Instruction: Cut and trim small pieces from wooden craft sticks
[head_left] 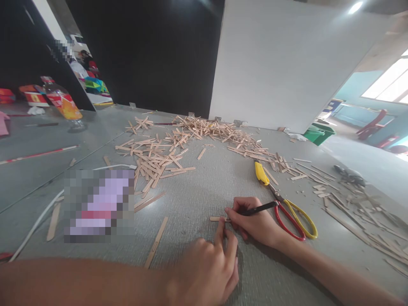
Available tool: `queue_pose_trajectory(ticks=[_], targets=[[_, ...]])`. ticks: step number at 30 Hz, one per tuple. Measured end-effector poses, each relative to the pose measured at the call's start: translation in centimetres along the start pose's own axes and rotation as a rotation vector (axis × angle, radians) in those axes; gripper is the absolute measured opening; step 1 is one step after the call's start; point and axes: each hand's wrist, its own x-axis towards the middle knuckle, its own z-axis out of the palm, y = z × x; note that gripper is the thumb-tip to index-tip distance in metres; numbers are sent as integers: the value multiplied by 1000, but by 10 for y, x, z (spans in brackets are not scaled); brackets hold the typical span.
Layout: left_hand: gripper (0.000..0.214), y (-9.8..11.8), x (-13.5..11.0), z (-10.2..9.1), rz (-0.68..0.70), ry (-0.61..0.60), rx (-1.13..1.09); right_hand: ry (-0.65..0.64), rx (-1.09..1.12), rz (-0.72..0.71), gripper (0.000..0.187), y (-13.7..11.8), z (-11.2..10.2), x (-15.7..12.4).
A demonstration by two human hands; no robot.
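Observation:
My right hand (255,223) is closed round a black pen (259,208), its tip resting on a short wooden craft stick (216,219) that lies flat on the grey table (204,187). My left hand (207,270) is curled, with one fingertip pressing down on the same stick beside the pen tip. A longer stick (156,246) lies just left of my left hand. Scissors (287,208) with red and yellow handles and a yellow blade cover lie right behind my right hand.
A large scatter of wooden sticks (165,153) covers the table's far middle, with cut pieces (350,204) on the right. A white cable (41,216) and a blurred packet (98,204) lie left. A plastic bottle (63,104) stands far left. White board (287,63) behind.

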Motion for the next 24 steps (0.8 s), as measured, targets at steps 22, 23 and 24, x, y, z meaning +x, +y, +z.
queue_pose_trajectory(ticks=[22, 23, 24], targets=[[55, -1, -1, 0, -1, -31, -4, -1, -31, -21, 36, -2, 0, 1], [55, 0, -1, 1, 4, -17, 1, -2, -30, -23, 36, -2, 0, 1], [55, 0, -1, 2, 4, -5, 6, -3, -29, -24, 36, -2, 0, 1]])
